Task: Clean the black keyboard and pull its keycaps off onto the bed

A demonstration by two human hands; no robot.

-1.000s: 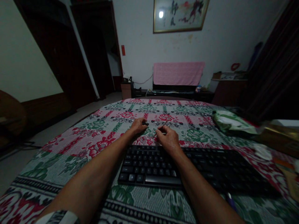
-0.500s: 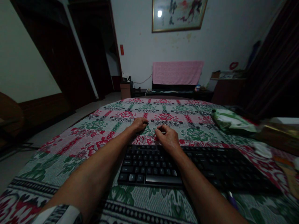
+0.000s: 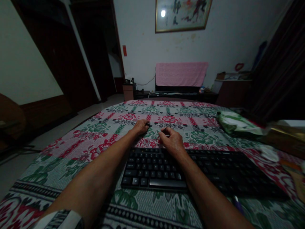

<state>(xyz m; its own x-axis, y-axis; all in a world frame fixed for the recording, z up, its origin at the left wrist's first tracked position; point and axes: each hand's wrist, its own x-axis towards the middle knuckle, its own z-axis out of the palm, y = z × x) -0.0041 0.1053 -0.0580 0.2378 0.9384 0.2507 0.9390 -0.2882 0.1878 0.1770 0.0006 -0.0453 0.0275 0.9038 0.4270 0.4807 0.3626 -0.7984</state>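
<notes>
A black keyboard (image 3: 154, 173) lies on the flowered tablecloth (image 3: 90, 140), with my right forearm crossing above it. Just past its far edge, my left hand (image 3: 141, 126) is closed near the cloth, and a small dark thing shows at its fingertips, too small to name. To the right of it, my right hand (image 3: 172, 140) is curled with thumb and fingers brought together. Something thin and pale may be between those fingers, but I cannot make it out. The two hands are a short gap apart.
A purple pen-like thing (image 3: 238, 203) lies by the keyboard's near edge. On the right are a green and white plastic package (image 3: 238, 124), a crumpled white tissue (image 3: 269, 153) and a box (image 3: 286, 136). A pink cloth (image 3: 181, 73) covers a screen by the far wall.
Both hands stay in nearly the same place. The fingers of my left hand have shifted slightly, and more of the small dark thing shows at their tips.
</notes>
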